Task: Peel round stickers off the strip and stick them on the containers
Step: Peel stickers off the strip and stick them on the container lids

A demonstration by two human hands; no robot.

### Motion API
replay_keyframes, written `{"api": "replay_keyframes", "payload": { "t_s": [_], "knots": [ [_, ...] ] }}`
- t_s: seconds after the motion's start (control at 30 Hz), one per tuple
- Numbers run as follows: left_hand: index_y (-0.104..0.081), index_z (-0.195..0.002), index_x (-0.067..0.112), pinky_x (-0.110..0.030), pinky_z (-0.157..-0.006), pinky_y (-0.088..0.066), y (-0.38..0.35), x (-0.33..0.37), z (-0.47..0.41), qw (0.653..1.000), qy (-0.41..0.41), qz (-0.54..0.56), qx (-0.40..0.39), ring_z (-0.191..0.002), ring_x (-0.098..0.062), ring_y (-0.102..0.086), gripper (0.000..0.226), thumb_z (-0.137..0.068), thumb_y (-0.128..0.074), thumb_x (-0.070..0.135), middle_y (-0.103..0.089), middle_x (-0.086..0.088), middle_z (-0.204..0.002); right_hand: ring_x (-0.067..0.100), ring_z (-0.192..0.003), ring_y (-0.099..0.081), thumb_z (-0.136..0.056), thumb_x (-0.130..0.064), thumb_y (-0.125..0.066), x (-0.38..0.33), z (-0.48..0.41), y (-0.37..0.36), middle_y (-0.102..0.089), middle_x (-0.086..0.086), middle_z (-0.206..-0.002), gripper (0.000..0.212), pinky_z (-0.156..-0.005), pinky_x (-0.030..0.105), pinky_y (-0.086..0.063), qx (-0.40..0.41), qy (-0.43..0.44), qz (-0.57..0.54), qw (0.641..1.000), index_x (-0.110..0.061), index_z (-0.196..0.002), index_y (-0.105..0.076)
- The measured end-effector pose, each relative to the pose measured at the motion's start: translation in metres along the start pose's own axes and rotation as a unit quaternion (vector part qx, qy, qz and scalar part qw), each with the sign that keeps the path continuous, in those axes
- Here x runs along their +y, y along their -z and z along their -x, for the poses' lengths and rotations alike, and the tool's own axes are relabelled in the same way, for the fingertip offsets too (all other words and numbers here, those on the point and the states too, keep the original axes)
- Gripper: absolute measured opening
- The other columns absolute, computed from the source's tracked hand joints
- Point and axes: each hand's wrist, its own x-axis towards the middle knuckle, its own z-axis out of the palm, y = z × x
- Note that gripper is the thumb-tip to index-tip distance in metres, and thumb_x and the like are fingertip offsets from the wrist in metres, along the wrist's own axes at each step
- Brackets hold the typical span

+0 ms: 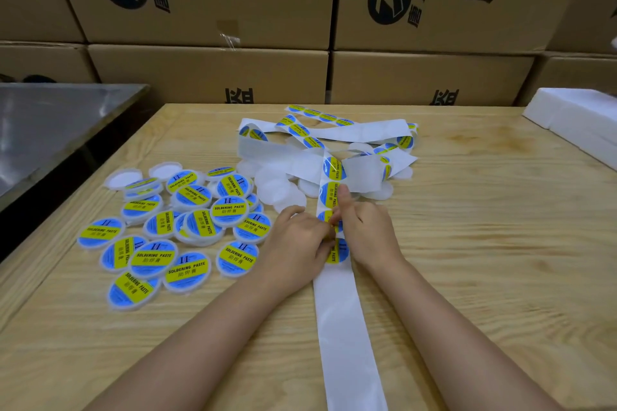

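Note:
A long white backing strip (347, 327) runs up the middle of the wooden table, carrying round blue-and-yellow stickers (334, 168). My left hand (295, 240) pinches the edge of one sticker on the strip. My right hand (365, 232) holds the strip beside it, thumb pointing up over a sticker further along. Labelled flat round containers (187, 269) lie in a loose heap to the left. Several unlabelled white containers (283, 192) sit under the tangled strip beyond my hands.
The strip loops in a tangle (334, 133) at the table's far middle. Stacked cardboard boxes (207, 73) wall off the back. A metal table (56, 120) stands at the left, white foam blocks (577, 113) at the far right.

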Motion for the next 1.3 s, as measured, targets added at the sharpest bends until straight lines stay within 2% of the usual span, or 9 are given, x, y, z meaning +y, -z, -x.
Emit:
{"api": "replay_keyframes", "payload": {
  "t_s": [0.17,0.3,0.5,0.67,0.77,0.9,1.0,1.1,1.3],
  "knots": [
    [-0.059,-0.088,0.010,-0.031,-0.099,-0.032,0.002,0.006,0.002,0.999,-0.013,0.043,-0.001,-0.073,-0.023,-0.059,0.009,-0.082,-0.058,0.016,-0.063,0.000,-0.074,0.023,-0.059,-0.053,-0.094,-0.057,-0.028,-0.002,0.000,0.001,-0.058,0.009,-0.054,0.072,-0.061,0.038,-0.041,0.020,-0.012,-0.018,1.000,-0.002,-0.055,-0.057],
    [-0.054,-0.101,0.011,-0.034,-0.105,-0.027,0.004,0.007,0.003,0.999,-0.011,0.049,-0.001,-0.076,-0.021,-0.058,0.018,-0.085,-0.055,0.018,-0.063,0.001,-0.078,0.009,-0.060,-0.059,-0.098,-0.038,-0.043,-0.002,-0.005,-0.003,-0.066,-0.004,-0.065,0.044,-0.057,0.025,-0.047,0.024,-0.076,-0.204,0.976,-0.014,-0.072,-0.069],
    [-0.056,-0.097,0.012,-0.032,-0.100,-0.033,0.004,0.005,0.004,0.992,0.001,0.124,0.029,-0.079,-0.019,-0.057,0.016,-0.087,-0.050,0.023,-0.064,0.003,-0.080,0.025,-0.063,-0.056,-0.101,-0.040,-0.030,-0.003,-0.015,-0.002,-0.062,0.011,-0.066,0.053,-0.063,0.032,-0.047,-0.026,-0.224,-0.312,0.923,-0.005,-0.079,-0.064],
    [-0.060,-0.083,0.018,-0.018,-0.082,-0.040,0.010,0.000,0.003,0.926,0.133,0.319,0.150,-0.085,-0.003,-0.056,0.004,-0.084,-0.058,0.015,-0.063,0.010,-0.084,0.016,-0.064,-0.057,-0.099,-0.025,-0.039,0.003,-0.011,-0.004,-0.063,0.002,-0.064,0.040,-0.068,0.031,-0.047,0.022,-0.164,-0.258,0.952,-0.014,-0.070,-0.064],
    [-0.058,-0.080,0.026,-0.020,-0.075,-0.042,0.013,-0.006,-0.001,0.861,0.229,0.414,0.190,-0.074,0.004,-0.054,0.022,-0.087,-0.060,0.005,-0.060,0.013,-0.078,0.013,-0.068,-0.061,-0.097,-0.021,-0.044,0.002,-0.008,-0.004,-0.066,-0.001,-0.066,0.036,-0.074,0.033,-0.047,0.032,-0.123,-0.270,0.955,-0.019,-0.067,-0.065],
    [-0.059,-0.082,0.027,-0.016,-0.073,-0.045,0.013,-0.008,-0.003,0.821,0.248,0.472,0.205,-0.074,0.002,-0.057,0.027,-0.088,-0.059,0.001,-0.062,0.011,-0.079,0.010,-0.075,-0.061,-0.092,-0.026,-0.056,-0.006,-0.004,-0.004,-0.067,-0.003,-0.071,0.024,-0.075,0.027,-0.046,-0.007,-0.052,-0.282,0.958,-0.018,-0.072,-0.066],
    [-0.061,-0.082,0.027,-0.015,-0.073,-0.047,0.014,-0.010,-0.003,0.811,0.258,0.480,0.214,-0.075,0.000,-0.060,0.028,-0.087,-0.060,0.000,-0.064,0.011,-0.079,0.018,-0.077,-0.061,-0.088,-0.015,-0.063,-0.008,-0.002,-0.003,-0.066,-0.001,-0.074,0.014,-0.077,0.030,-0.047,-0.009,-0.037,-0.285,0.958,-0.019,-0.074,-0.065],
    [-0.064,-0.087,0.027,-0.015,-0.076,-0.047,0.015,-0.013,-0.003,0.818,0.265,0.469,0.202,-0.083,-0.003,-0.062,0.028,-0.089,-0.056,0.000,-0.067,0.009,-0.086,0.004,-0.067,-0.054,-0.086,-0.014,-0.065,-0.009,-0.002,-0.001,-0.063,-0.005,-0.070,0.012,-0.067,0.017,-0.043,-0.003,-0.039,-0.271,0.962,-0.016,-0.075,-0.065],
    [-0.058,-0.125,0.016,-0.002,-0.080,-0.041,0.012,-0.007,0.000,0.852,0.258,0.425,0.163,-0.097,0.004,-0.059,0.040,-0.092,-0.048,-0.004,-0.062,0.017,-0.106,0.001,-0.060,-0.049,-0.089,-0.015,-0.062,-0.013,0.000,-0.007,-0.058,-0.007,-0.066,0.020,-0.059,0.010,-0.039,0.033,-0.048,-0.249,0.967,-0.021,-0.069,-0.060]
  ]
}}
